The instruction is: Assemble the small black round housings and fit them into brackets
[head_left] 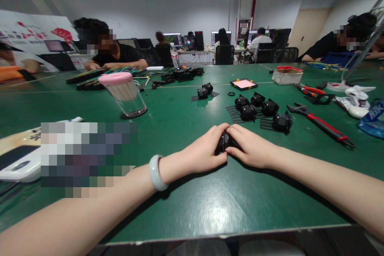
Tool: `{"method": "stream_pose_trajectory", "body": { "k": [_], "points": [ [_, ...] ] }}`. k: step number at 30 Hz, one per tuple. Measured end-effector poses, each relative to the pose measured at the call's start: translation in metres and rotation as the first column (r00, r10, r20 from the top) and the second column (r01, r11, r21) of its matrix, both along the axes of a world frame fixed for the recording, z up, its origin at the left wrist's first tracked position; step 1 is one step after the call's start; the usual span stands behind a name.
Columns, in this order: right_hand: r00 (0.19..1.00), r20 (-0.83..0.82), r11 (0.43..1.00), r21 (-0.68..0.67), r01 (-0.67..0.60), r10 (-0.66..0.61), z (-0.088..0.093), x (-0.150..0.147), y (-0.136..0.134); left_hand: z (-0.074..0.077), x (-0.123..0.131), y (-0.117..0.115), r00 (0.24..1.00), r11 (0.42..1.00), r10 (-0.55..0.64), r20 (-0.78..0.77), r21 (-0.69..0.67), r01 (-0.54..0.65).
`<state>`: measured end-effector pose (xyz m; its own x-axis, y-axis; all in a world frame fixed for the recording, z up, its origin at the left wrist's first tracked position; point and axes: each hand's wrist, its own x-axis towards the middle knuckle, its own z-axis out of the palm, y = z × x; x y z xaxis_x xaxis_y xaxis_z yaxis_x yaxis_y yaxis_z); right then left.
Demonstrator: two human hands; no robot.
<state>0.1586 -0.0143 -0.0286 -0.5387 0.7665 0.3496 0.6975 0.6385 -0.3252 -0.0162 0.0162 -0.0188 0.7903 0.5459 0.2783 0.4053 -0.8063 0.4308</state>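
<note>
My left hand (207, 150) and my right hand (255, 148) meet over the green table. Between them, both are closed on a small black plastic part (223, 143), most of it hidden by my fingers. A pale bangle (157, 173) circles my left wrist. Just beyond my right hand sit several similar black round parts with slatted, comb-like tails, the nearest black part (281, 121) being at the right of the group. Farther off lies another pair of black parts (203, 93). Near them on the table rests a black ring (231, 94).
Right of my hands lies an adjustable wrench (325, 126) with a red and black handle; pliers (313, 90) lie behind it. A pink-lidded cup (129, 98) stands left. Behind are a small black-framed tray (244, 84) and a white box (286, 77). Other people sit around.
</note>
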Motion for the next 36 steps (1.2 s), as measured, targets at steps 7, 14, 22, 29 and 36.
{"method": "stream_pose_trajectory", "body": {
  "k": [7,14,22,29,36],
  "points": [
    [1.0,0.02,0.999,-0.023,0.023,-0.022,-0.0007,0.0001,0.0008,0.0004,0.0008,-0.0012,1.0,1.0,-0.002,0.001,0.0,0.002],
    [0.999,0.023,0.999,-0.026,0.025,-0.024,-0.0004,-0.0004,0.0013,-0.0001,0.0004,-0.0008,1.0,1.0,-0.002,0.007,0.01,0.002],
    [0.999,-0.029,0.999,-0.023,0.045,-0.046,-0.0009,-0.0018,0.0006,0.0,0.0008,-0.0007,1.0,1.0,0.005,0.004,0.013,-0.005],
    [0.994,-0.105,0.999,0.011,0.03,-0.029,-0.0006,-0.0026,0.0002,0.0034,0.0017,-0.0017,1.0,1.0,-0.003,0.005,-0.003,0.003],
    [0.987,-0.162,0.999,0.032,0.006,-0.001,-0.0006,-0.0009,-0.0007,0.0036,0.0023,-0.0024,0.999,1.0,-0.016,0.033,-0.004,0.016]
  ]
}}
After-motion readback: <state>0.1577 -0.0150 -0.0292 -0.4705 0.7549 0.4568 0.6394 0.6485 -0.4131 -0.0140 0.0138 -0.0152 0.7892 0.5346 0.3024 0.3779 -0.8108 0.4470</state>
